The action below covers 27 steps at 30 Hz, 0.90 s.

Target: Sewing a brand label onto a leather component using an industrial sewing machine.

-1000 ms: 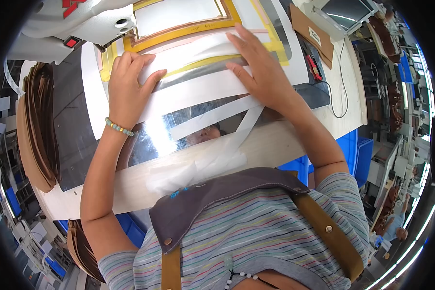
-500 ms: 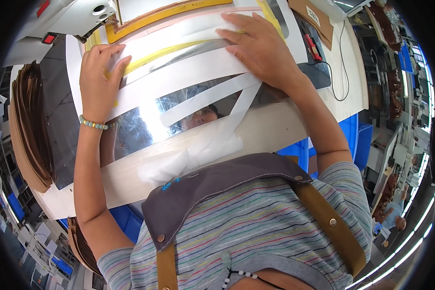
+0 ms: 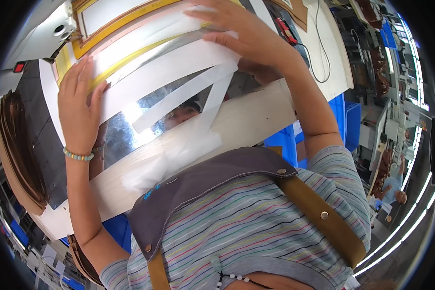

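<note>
Both my hands rest over a white sheet (image 3: pixel 179 60) with a yellow strip (image 3: pixel 137 57) running across it. My left hand (image 3: pixel 79 108), a beaded bracelet at its wrist, lies at the sheet's left part with fingers stretched forward. At the upper right, my right hand (image 3: pixel 241 34) spreads its fingers over the sheet, thumb apart; its edges are slightly blurred. Beneath is a shiny mirror-like plate (image 3: pixel 123 133). Two pale strips (image 3: pixel 166 104) cross its near part. Just beyond the sheet sits a yellow-edged frame (image 3: pixel 89 41).
A white machine (image 3: pixel 38 38) stands at the far left. Stacked brown pieces (image 3: pixel 21 150) lie on the left side. Crumpled translucent white material (image 3: pixel 150 169) sits at the table's near edge. A red tool (image 3: pixel 287 31) with a black cable is at the right, blue bins (image 3: pixel 336 123) below.
The view has shifted, so the table appears farther left and tilted. My left hand's fingers have straightened out. My right hand is still over the sheet's right part, fingers spread.
</note>
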Available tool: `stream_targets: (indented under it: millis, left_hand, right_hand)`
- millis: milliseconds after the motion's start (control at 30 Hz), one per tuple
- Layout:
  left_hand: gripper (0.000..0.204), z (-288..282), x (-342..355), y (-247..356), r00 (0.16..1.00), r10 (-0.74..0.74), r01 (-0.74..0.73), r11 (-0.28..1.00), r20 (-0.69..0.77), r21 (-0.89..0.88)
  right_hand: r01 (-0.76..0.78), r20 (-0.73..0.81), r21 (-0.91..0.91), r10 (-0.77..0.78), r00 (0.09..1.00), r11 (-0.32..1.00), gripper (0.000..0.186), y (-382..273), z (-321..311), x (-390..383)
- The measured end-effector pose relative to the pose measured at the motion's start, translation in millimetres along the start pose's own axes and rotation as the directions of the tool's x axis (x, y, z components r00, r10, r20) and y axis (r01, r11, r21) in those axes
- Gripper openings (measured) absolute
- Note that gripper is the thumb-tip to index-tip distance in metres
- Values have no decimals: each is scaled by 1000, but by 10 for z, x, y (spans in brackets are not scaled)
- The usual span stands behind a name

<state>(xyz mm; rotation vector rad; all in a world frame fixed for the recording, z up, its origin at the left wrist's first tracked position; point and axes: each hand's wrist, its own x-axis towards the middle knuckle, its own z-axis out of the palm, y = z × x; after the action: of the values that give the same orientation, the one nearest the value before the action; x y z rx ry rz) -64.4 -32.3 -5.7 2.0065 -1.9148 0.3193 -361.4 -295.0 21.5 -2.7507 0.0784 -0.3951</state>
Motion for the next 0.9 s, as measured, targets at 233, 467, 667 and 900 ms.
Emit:
stream_targets:
  millis: [233,467,667,900]
  left_hand:
    - [39,-169,46,329,995,-61,48,985,-75,-163]
    - [45,-28,300,1019,998,-4,43,824,69,-565]
    - [67,187,571,1224,990,125,-64,810,64,-583]
    - [73,365,791,1320,988,123,-33,767,96,-641]
  right_hand:
    - [-197,66,-13,198,978,980,55,-21,-236,-475]
    - [-247,46,101,243,969,964,27,-242,-75,-475]
    - [-253,71,124,246,967,960,18,-267,-76,-510]
    - [-234,57,250,227,972,940,16,-324,-254,-350]
